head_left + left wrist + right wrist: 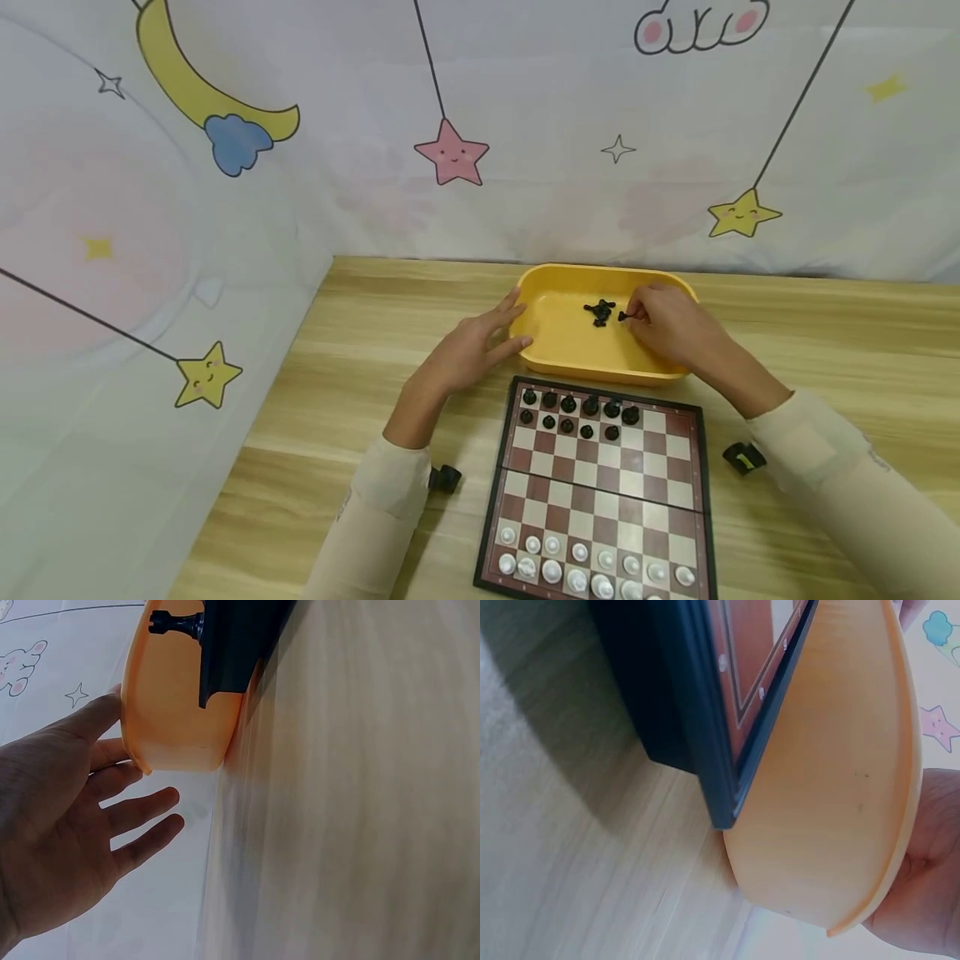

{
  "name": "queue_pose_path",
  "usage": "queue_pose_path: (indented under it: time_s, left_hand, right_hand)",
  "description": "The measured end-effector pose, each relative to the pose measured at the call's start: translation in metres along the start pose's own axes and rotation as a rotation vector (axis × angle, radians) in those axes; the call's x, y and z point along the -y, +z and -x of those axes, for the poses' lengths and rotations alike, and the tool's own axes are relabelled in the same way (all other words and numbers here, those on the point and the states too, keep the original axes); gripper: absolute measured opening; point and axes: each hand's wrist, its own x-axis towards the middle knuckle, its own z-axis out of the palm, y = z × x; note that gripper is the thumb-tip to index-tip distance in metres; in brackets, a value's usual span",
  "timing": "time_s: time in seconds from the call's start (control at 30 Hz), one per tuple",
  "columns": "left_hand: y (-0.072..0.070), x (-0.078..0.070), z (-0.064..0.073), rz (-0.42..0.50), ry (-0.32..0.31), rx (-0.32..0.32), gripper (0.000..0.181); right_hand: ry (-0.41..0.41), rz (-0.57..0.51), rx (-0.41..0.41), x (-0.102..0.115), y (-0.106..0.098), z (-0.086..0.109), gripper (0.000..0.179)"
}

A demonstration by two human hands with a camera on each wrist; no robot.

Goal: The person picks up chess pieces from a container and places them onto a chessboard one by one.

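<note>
My left hand rests at the left rim of the yellow plastic tray, fingers loosely extended. In the left wrist view its fingertips meet the edge of the tray, while the lower fingers stand free. Inside the tray, my right hand pinches a small black chess piece between thumb and fingers. Beside it lies a heap of black chess pieces. From the right wrist, the tray wall hides the fingers of my right hand.
In front of the tray lies a chessboard with black pieces in two rows at its far side and white pieces at the near side. Small black objects, one by the left sleeve and one by the right, flank it.
</note>
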Motion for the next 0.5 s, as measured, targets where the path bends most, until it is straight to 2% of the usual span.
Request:
queue_pose_path:
  time_s: [0.2,0.37,0.5]
  left_hand:
    - [0.001,0.003,0.003,0.008,-0.001,-0.011,0.065]
    - [0.001,0.004,0.003,0.015,-0.008,0.006,0.065]
    - [0.001,0.003,0.002,0.02,0.007,0.002,0.065]
  right_hand:
    - [-0.003,-0.017,-0.001,0.001,-0.001,0.005,0.012]
    - [0.005,-0.039,0.01,0.004,-0.003,0.014,0.012]
    - [-0.002,-0.06,-0.018,0.004,-0.008,0.021,0.011]
